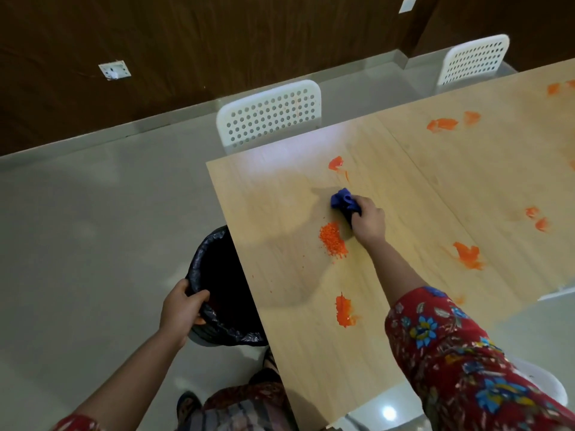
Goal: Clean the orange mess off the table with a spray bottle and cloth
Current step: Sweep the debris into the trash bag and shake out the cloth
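My right hand (369,220) grips a bunched blue cloth (343,202) and presses it on the light wooden table (280,188). Just below the cloth lies a heap of orange crumbs (332,239). Orange smears mark the table: one beyond the cloth (336,163), one nearer me (343,311), one to the right (468,255), and others further right. My left hand (182,309) grips the rim of a bin lined with a black bag (224,287), held against the table's left edge. No spray bottle is in view.
Two white perforated chairs (270,115) (474,59) stand at the table's far side. Grey tiled floor (93,228) spreads to the left. A dark wood wall with a socket (114,70) runs behind. Another white seat (541,381) shows at lower right.
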